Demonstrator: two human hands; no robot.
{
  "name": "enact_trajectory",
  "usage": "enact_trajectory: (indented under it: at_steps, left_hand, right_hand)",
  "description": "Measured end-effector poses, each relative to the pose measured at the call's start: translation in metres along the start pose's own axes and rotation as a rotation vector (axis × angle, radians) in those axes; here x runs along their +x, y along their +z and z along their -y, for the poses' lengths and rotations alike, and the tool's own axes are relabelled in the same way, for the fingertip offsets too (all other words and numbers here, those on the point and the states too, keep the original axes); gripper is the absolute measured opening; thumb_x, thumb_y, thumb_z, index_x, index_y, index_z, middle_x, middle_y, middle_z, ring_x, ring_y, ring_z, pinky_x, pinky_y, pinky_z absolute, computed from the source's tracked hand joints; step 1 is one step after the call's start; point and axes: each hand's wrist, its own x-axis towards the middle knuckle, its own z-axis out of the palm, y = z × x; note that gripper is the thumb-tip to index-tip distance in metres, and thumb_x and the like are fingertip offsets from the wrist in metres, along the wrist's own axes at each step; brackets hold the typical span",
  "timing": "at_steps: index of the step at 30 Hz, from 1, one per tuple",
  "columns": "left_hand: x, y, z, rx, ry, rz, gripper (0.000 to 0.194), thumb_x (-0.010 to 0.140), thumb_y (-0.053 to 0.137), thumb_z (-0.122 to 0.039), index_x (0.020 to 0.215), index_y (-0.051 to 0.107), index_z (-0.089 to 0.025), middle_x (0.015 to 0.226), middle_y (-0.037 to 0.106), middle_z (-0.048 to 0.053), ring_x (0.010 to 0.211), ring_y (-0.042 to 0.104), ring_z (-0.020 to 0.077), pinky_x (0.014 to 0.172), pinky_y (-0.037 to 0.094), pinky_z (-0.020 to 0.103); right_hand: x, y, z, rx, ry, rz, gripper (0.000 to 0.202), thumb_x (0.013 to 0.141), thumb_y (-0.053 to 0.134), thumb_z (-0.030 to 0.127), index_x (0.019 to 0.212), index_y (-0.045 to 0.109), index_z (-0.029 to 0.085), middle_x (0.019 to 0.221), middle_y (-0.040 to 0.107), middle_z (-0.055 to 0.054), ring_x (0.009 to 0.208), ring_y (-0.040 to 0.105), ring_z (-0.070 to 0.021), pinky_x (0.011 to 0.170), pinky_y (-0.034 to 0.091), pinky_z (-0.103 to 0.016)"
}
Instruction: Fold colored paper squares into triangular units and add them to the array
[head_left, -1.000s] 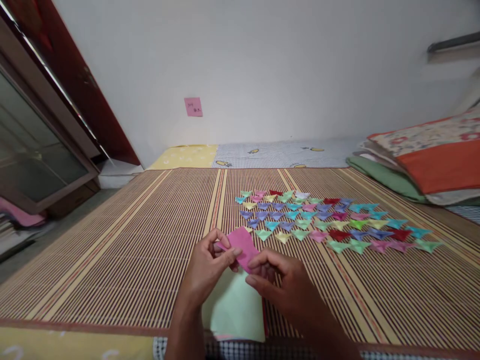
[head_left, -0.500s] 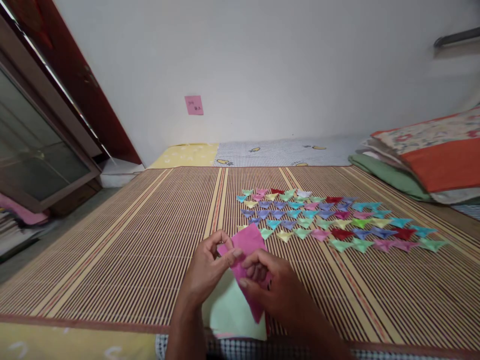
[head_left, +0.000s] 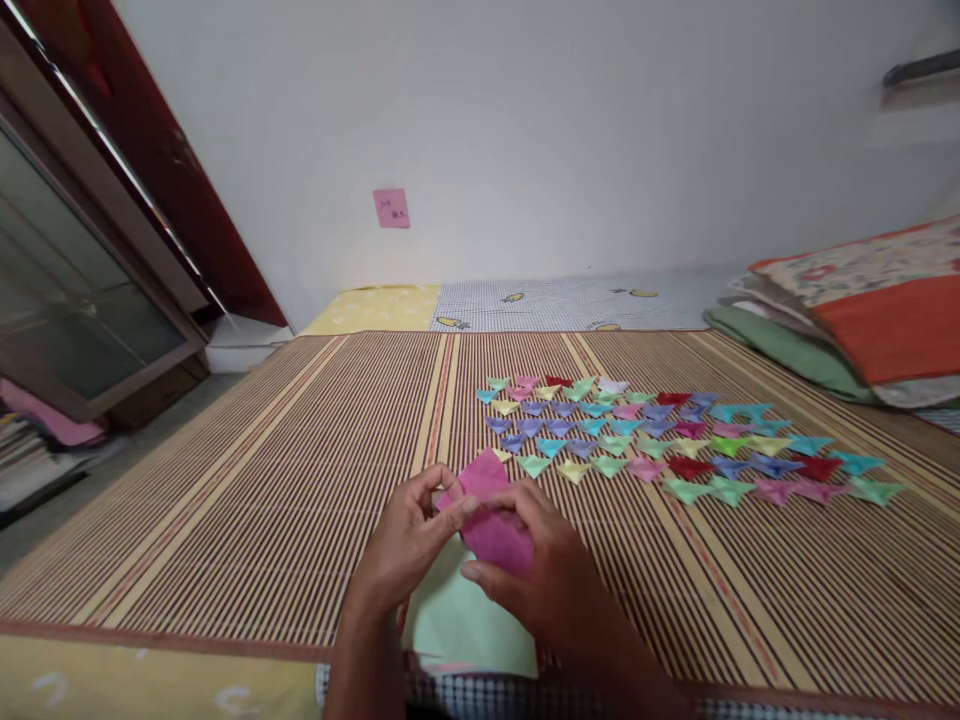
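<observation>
Between my two hands is a magenta sheet of paper (head_left: 495, 540), partly folded, with one corner pointing up and away. My left hand (head_left: 416, 530) pinches its left edge between thumb and fingers. My right hand (head_left: 536, 555) is curled around the paper's right part, its fingers on the upper face and its thumb by the lower edge. Fingers cover some of the folds. Below the hands lies a pale green paper stack (head_left: 469, 620) near the front edge of the mat.
Rows of several small folded paper pieces (head_left: 615, 440) in many colours cover the right side of the striped mat (head_left: 225, 500). Folded bedding and a pillow (head_left: 900, 310) lie at the right. A pink note (head_left: 391, 208) is on the wall; a glass-panelled cabinet (head_left: 90, 270) stands left.
The magenta paper's lower part has been bent up, so its long lower point no longer shows. My right hand's fingers have stretched further left across the sheet.
</observation>
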Motion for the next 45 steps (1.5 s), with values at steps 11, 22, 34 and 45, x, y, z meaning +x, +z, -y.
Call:
enact_trajectory:
  at_steps: [11,22,34,45]
  left_hand:
    - [0.000,0.007,-0.003,-0.212,-0.071,0.117,0.033,0.084,0.077,-0.045,0.085,0.059,-0.018,0.066,0.060,-0.002,0.060,0.056,0.0132,0.061,0.044,0.025]
    - [-0.001,0.007,-0.001,-0.187,-0.074,0.063,0.041,0.084,0.079,-0.043,0.113,0.063,-0.019,0.075,0.051,-0.005,0.070,0.049,0.0128,0.064,0.039,0.024]
    - [0.002,0.010,0.008,-0.265,-0.125,0.090,0.039,0.079,0.083,-0.040,0.103,0.066,-0.017,0.078,0.062,-0.002,0.070,0.058,0.0131,0.066,0.046,0.025]
    - [-0.001,0.005,0.012,-0.259,-0.110,0.124,0.037,0.081,0.081,-0.038,0.108,0.066,-0.018,0.079,0.054,-0.003,0.071,0.051,0.0129,0.066,0.039,0.025]
  right_hand:
    - [0.003,0.001,0.004,0.224,0.045,0.053,0.010,0.087,0.060,0.019,0.079,0.066,0.020,0.076,0.069,0.000,0.070,0.064,-0.0154,0.067,0.048,-0.028]
    - [0.004,0.005,-0.014,0.559,0.123,0.093,0.015,0.090,0.067,0.028,0.078,0.067,0.019,0.071,0.065,0.001,0.067,0.059,-0.0130,0.064,0.046,-0.025]
    - [0.008,0.010,-0.014,0.530,0.167,0.082,0.012,0.078,0.069,0.022,0.076,0.058,0.021,0.074,0.060,0.003,0.070,0.059,-0.0133,0.068,0.048,-0.027]
    - [0.010,0.012,-0.027,0.607,0.238,0.079,0.013,0.078,0.070,0.029,0.079,0.062,0.020,0.066,0.053,0.005,0.060,0.049,-0.0107,0.056,0.037,-0.023]
